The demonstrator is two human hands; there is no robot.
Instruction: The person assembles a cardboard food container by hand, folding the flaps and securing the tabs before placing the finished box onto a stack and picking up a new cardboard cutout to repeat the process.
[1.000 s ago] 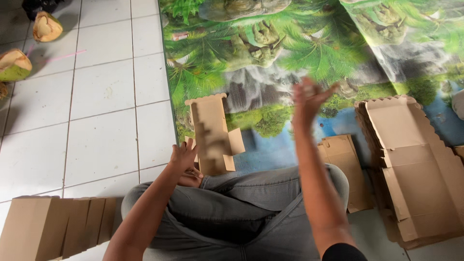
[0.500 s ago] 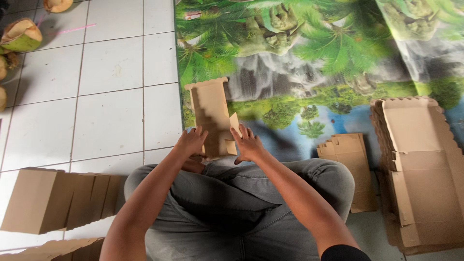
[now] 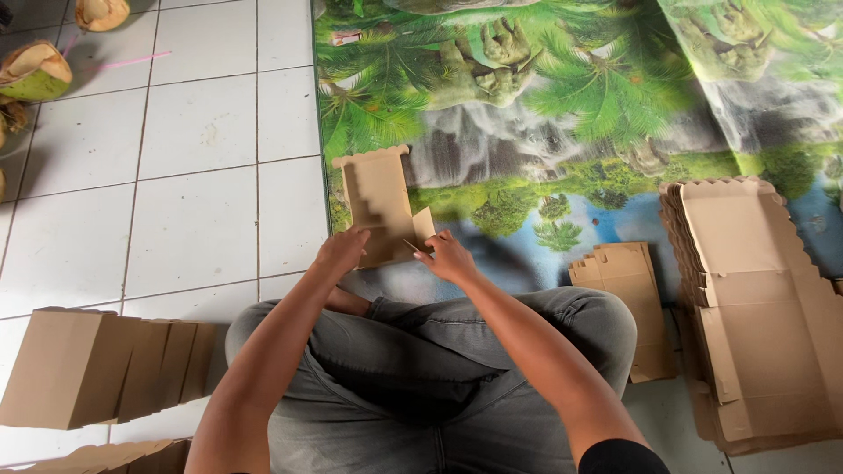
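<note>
Both hands have come onto the blank since a second ago, when the right was raised high; view shifted slightly too. Left hand (image 3: 341,250) grips the cardboard blank (image 3: 379,204) at its lower left edge, fingers closed on it. Right hand (image 3: 448,256) pinches the small flap at the blank's lower right corner, fingers together on it. Blank lies flat, long axis running toward 12 o'clock, scalloped end far, partly over the mat (image 3: 562,105) edge, just ahead of the person's crossed legs in grey trousers (image 3: 413,369).

Around:
- Mat printed with palms and waterfall, covering the floor from 12 to 3 o'clock.
- Tile floor (image 3: 193,140), white, at 9 to 11 o'clock.
- Folded boxes (image 3: 97,369) in a row at 8 o'clock, touching each other, beside the left knee.
- Small stack (image 3: 625,281) of flat pieces at 3 o'clock, just beside the right knee.
- Big stack (image 3: 755,307) of flat blanks farther out at 3 o'clock, near the small one.
- Cut coconuts (image 3: 35,72) at 10 o'clock, well apart from the hands.

Nothing sits between the hands and the blank.
</note>
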